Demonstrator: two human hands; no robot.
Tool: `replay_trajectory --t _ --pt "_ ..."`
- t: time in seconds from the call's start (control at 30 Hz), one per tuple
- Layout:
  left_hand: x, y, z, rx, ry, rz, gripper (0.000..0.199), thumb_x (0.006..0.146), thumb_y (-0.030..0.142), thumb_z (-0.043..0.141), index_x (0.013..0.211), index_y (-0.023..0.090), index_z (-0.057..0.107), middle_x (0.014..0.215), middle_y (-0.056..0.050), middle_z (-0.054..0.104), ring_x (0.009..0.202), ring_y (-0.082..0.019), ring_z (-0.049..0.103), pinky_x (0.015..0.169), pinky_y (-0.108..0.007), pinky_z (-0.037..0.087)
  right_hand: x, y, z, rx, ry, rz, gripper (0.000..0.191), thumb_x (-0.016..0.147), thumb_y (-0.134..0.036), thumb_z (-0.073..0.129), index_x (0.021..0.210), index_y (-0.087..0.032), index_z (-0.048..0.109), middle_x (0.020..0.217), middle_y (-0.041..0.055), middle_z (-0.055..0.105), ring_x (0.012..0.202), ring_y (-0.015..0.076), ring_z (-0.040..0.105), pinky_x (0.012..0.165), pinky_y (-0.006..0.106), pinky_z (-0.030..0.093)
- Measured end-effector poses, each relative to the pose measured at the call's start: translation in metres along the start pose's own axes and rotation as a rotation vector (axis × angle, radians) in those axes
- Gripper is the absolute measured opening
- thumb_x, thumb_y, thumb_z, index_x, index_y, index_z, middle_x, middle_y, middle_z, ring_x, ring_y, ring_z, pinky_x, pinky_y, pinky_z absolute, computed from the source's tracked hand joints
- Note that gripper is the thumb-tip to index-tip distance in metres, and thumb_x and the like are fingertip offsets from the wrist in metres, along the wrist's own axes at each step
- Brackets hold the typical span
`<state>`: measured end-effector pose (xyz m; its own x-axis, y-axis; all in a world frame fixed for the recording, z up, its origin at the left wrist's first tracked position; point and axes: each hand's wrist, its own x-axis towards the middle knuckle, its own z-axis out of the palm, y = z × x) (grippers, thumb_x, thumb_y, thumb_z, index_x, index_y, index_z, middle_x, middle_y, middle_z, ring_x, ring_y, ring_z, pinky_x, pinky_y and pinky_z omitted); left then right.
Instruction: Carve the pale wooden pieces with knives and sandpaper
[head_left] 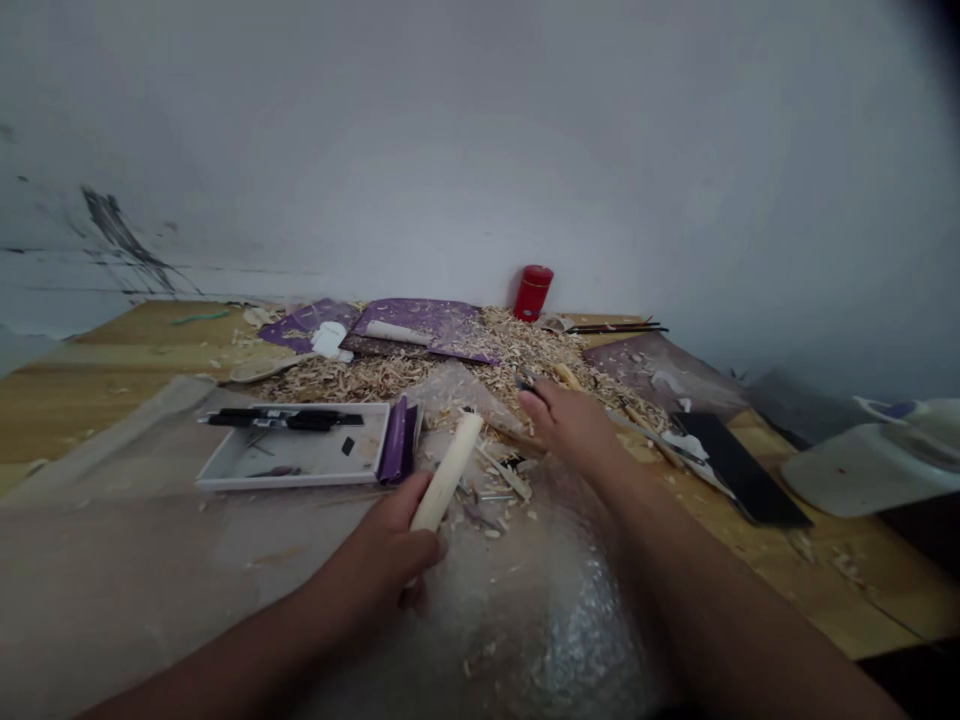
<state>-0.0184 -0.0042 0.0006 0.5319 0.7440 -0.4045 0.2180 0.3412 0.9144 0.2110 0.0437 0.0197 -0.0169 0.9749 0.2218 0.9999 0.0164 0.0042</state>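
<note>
My left hand [409,545] is closed round the lower part of a pale wooden stick [451,470], which tilts up and to the right. The stick's upper end stands free above the fingers. My right hand [566,415] reaches forward over the wood shavings [517,350], its fingers closed. A small dark piece shows at its fingertips; its kind cannot be made out. Just beyond that hand lies a yellowish wooden piece [568,376]. Several wood scraps and thin tools lie among the shavings between the two hands, too blurred to name.
A white tray [300,484] with black pens [281,418] stands at the left, a purple packet [397,440] at its right end. Purple sheets [427,315] and a red canister [533,292] are near the wall. A black flat slab [742,470] lies at the right.
</note>
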Motion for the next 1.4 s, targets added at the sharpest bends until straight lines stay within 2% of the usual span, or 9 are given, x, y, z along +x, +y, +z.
replay_trajectory --t 0.2,0.4,0.63,0.77,0.83,0.93,1.17,1.27,1.4 --pt "0.01 0.003 -0.009 0.078 0.087 0.038 0.026 0.063 0.015 0.046 0.089 0.02 0.045 0.06 0.006 0.041 0.034 -0.007 0.039 0.031 -0.018 0.033 -0.021 -0.043 -0.004 0.021 -0.086 -0.235 0.049 0.086 -0.052 0.015 0.088 -0.021 0.052 0.076 0.0034 0.064 0.068 0.018 0.058 0.051 0.025 0.025" --pt "0.011 0.006 -0.008 0.237 0.16 0.058 0.032 0.061 0.012 0.043 0.092 0.019 0.046 0.056 0.005 0.045 0.037 -0.008 0.041 0.032 -0.018 0.033 -0.03 -0.056 -0.002 0.065 -0.169 -0.409 0.049 0.085 -0.053 0.015 0.09 -0.02 0.051 0.078 0.0049 0.064 0.066 0.0185 0.058 0.053 0.025 0.028" --pt "0.016 0.004 -0.014 0.308 0.196 0.08 0.031 0.061 0.014 0.041 0.091 0.018 0.046 0.061 0.004 0.047 0.043 -0.008 0.042 0.036 -0.017 0.035 -0.023 -0.057 0.0 0.006 -0.171 -0.34 0.052 0.084 -0.055 0.012 0.096 -0.02 0.05 0.086 0.0071 0.063 0.072 0.0204 0.058 0.055 0.026 0.031" --pt "0.01 0.001 -0.008 0.288 0.168 0.026 0.033 0.062 0.017 0.041 0.095 0.018 0.045 0.063 0.003 0.047 0.043 -0.008 0.042 0.034 -0.018 0.034 -0.009 -0.039 -0.003 -0.001 -0.157 -0.253 0.055 0.083 -0.059 0.014 0.095 -0.022 0.052 0.083 0.0061 0.063 0.071 0.0183 0.057 0.055 0.025 0.03" --pt "0.004 0.001 -0.003 0.3 0.13 0.021 0.036 0.058 0.014 0.043 0.093 0.019 0.046 0.067 0.002 0.05 0.045 -0.008 0.043 0.035 -0.017 0.033 0.0 -0.018 -0.007 -0.062 -0.092 0.053 0.057 0.083 -0.059 0.015 0.085 -0.019 0.056 0.07 0.0061 0.061 0.062 0.0166 0.055 0.052 0.025 0.027" --pt "-0.001 0.003 0.001 0.236 0.114 -0.023 0.038 0.06 0.017 0.043 0.097 0.02 0.044 0.065 0.004 0.047 0.043 -0.008 0.042 0.034 -0.017 0.033 0.008 0.012 -0.009 -0.1 -0.001 0.195 0.06 0.088 -0.047 0.004 0.087 -0.014 0.055 0.073 0.0105 0.061 0.064 0.0174 0.055 0.052 0.026 0.026" --pt "0.02 0.001 -0.009 0.271 -0.093 0.035 0.03 0.063 0.016 0.044 0.093 0.018 0.044 0.063 0.005 0.041 0.046 -0.006 0.04 0.036 -0.015 0.031 0.001 0.015 0.005 0.073 0.148 0.055 0.045 0.087 -0.049 0.018 0.082 -0.02 0.051 0.069 0.0035 0.061 0.063 0.0162 0.054 0.05 0.024 0.024" --pt "0.025 -0.004 -0.01 0.304 -0.085 0.094 0.025 0.064 0.018 0.045 0.089 0.018 0.044 0.063 0.005 0.039 0.047 -0.007 0.041 0.035 -0.015 0.032 -0.001 0.023 -0.003 0.153 0.199 0.049 0.044 0.086 -0.05 0.019 0.079 -0.02 0.051 0.066 0.0025 0.059 0.061 0.0152 0.052 0.05 0.023 0.024" --pt "0.028 -0.008 -0.006 0.299 0.032 0.128 0.028 0.067 0.021 0.041 0.095 0.019 0.041 0.061 0.006 0.037 0.037 -0.006 0.037 0.03 -0.018 0.032 0.0 0.041 -0.027 0.165 0.247 0.063 0.046 0.087 -0.049 0.018 0.079 -0.019 0.052 0.066 0.0033 0.058 0.061 0.0153 0.051 0.051 0.023 0.026"
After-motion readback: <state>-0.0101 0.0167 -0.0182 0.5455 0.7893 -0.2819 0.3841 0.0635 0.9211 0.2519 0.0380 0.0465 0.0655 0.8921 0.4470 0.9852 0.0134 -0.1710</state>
